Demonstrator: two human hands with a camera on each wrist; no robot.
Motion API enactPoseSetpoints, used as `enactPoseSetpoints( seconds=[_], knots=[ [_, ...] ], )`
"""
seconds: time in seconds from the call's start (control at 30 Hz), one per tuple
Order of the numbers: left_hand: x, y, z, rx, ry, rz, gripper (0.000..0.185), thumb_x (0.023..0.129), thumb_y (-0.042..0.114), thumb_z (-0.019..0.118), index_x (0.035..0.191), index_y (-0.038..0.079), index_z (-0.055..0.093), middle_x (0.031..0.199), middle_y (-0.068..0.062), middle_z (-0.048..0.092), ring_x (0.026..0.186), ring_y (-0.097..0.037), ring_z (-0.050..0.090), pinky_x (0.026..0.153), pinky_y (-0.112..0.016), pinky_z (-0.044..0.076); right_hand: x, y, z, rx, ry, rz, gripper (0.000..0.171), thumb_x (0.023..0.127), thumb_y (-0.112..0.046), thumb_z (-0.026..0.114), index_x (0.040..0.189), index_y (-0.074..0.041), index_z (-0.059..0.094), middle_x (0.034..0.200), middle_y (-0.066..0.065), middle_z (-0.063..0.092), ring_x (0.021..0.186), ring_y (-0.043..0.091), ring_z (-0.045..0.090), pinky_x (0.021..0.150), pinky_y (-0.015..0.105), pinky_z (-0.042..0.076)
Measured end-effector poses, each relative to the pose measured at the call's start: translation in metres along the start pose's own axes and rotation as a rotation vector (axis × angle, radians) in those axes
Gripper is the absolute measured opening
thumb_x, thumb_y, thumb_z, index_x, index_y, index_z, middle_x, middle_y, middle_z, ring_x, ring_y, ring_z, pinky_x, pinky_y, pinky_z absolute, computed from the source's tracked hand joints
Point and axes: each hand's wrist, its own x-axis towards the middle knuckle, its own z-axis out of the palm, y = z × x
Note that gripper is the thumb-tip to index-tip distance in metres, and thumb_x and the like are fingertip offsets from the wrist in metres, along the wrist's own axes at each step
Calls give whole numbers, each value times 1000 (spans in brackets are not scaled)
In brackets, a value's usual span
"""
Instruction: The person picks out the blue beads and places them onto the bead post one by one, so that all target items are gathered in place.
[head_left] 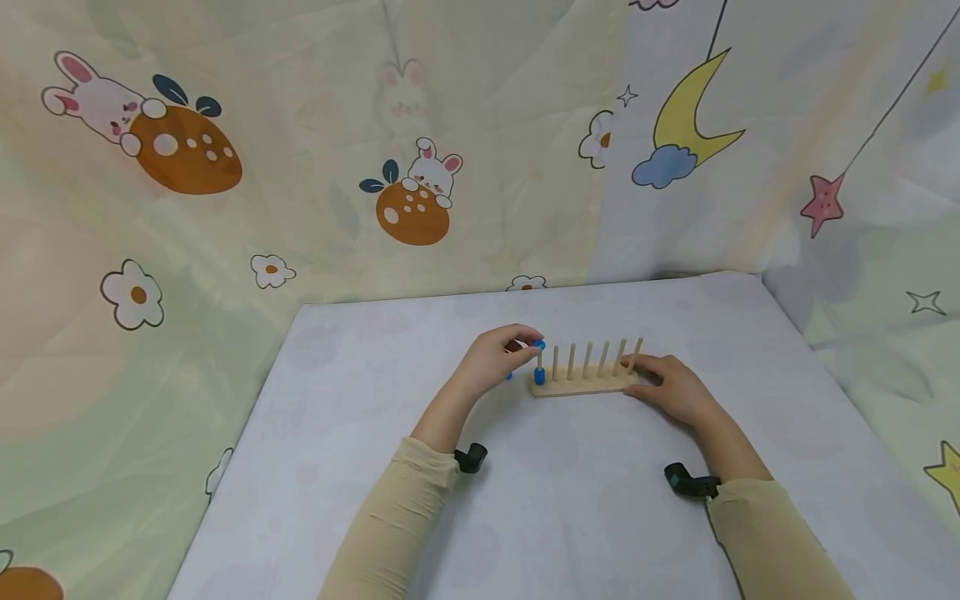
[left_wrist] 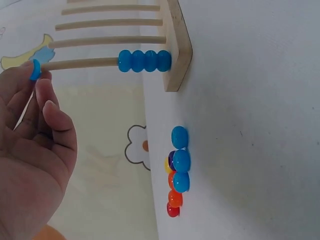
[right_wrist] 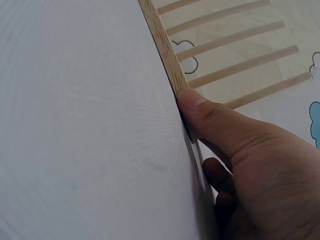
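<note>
Overhead first, from the head view: my left hand (head_left: 497,360) is raised at the left end of the wooden peg rack (head_left: 585,382), fingertips pinching a blue bead (head_left: 539,343) at the tip of the leftmost peg (head_left: 538,358). More blue sits at the foot of that peg. My right hand (head_left: 670,387) rests against the rack's right end, fingers lying over its base. The rack stands on the pale table (head_left: 570,517), well apart from the edge nearest me.

Next, the left wrist view: my left hand (left_wrist: 30,165) holds the blue bead (left_wrist: 35,69) between thumb and fingertip, right at the free end of the leftmost peg (left_wrist: 80,63). Four threaded blue beads (left_wrist: 145,60) sit stacked against the rack's base (left_wrist: 179,47). Beside the rack, a cluster of loose beads (left_wrist: 177,172) lies on the table (left_wrist: 250,125): blue, purple, yellow, orange and red, touching one another.

Finally, the right wrist view: my right hand (right_wrist: 250,170) grips the end of the rack's base (right_wrist: 162,47), thumb (right_wrist: 210,117) pressed on its near edge, the other fingers curled behind. The bare pegs (right_wrist: 240,65) extend away from it.
</note>
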Motion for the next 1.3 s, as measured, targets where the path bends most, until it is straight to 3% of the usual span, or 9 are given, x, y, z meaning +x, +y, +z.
enactPoseSetpoints(
  seconds=[0.27,0.63,0.97,1.3],
  knots=[
    [1,-5,4,9,-2,-6,20,94,37,68,113,32,69,105,13,68,92,-9,61,71,-27,52,0,-1,0,-11,-2,5,57,88,-48,71,137,-23,58,135,20,55,124,41,48,102,65,35],
    [0,-15,9,10,-11,-37,21,92,40,69,112,34,69,104,14,68,92,-8,62,76,-31,50,1,2,2,-20,5,-5,58,87,-51,71,137,-23,58,137,19,55,125,41,48,102,66,35],
    [1,-27,19,-7,-4,-29,19,92,37,70,110,33,70,106,16,67,98,-9,60,78,-30,50,1,1,2,-22,3,8,58,87,-50,71,137,-23,58,135,19,56,125,40,48,102,65,35],
    [2,-36,25,-8,-14,-71,22,90,36,72,111,30,71,110,14,68,99,-9,59,80,-29,48,1,0,1,-19,5,-2,57,87,-50,71,136,-23,59,136,19,55,125,41,48,102,65,35]
  ],
)
